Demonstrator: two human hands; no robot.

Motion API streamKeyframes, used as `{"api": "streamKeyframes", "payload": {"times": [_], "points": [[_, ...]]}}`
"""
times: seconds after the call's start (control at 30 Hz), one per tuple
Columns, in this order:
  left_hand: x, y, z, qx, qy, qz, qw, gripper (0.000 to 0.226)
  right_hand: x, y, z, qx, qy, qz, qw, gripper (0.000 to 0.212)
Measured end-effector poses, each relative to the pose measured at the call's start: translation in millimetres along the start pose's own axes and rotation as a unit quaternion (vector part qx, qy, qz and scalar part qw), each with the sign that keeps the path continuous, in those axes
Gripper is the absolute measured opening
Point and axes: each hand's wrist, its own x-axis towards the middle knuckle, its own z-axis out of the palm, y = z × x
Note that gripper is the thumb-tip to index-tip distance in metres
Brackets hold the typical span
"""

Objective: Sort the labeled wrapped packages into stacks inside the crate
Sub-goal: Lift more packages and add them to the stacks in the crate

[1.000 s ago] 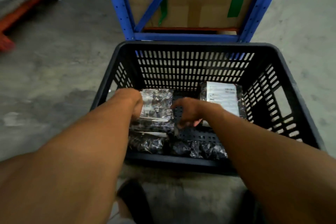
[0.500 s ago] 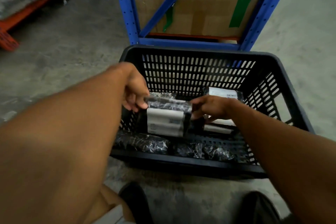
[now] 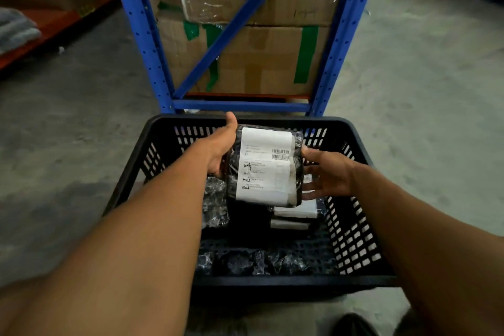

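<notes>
Concrete floor (image 3: pixel 414 95), black crate (image 3: pixel 353 247) of wrapped packages (image 3: pixel 215 200), labeled package (image 3: pixel 266 169) above between curled left hand (image 3: pixel 221 147) and straight-fingered right hand (image 3: pixel 330 174).

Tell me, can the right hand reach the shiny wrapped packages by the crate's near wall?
Probably yes. The right hand only rests open against the labeled package, the left hand grips it, and nothing covers those wrapped packages.

The label's print on the held package (image 3: pixel 266 166) is too small to read; fingers of the left hand (image 3: pixel 220 148) hide behind that package.
</notes>
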Motion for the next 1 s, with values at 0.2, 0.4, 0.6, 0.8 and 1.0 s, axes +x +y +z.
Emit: {"api": "streamKeyframes", "payload": {"times": [0.2, 0.4, 0.6, 0.8, 1.0], "points": [[4, -5, 17, 0.036, -0.042, 0.004, 0.998, 0.068, -6, -8, -16, -0.04, 0.032, 0.05, 0.997, 0.066], [13, -21, 45, 0.112, -0.02, 0.042, 0.993, 0.049, -9, -4, -20, -0.175, 0.106, 0.07, 0.976, 0.047], [43, -39, 75, 0.15, 0.015, 0.06, 0.987, 0.045, 0, 1, -21, -0.22, 0.181, 0.071, 0.956, 0.052], [65, -50, 89, 0.236, 0.078, 0.075, 0.966, 0.047, 20, 9, -18, -0.262, 0.213, 0.061, 0.939, 0.044], [73, -42, 96, 0.272, 0.087, 0.069, 0.956, 0.034, 27, 4, -18, -0.269, 0.211, 0.072, 0.937, 0.046]]}}
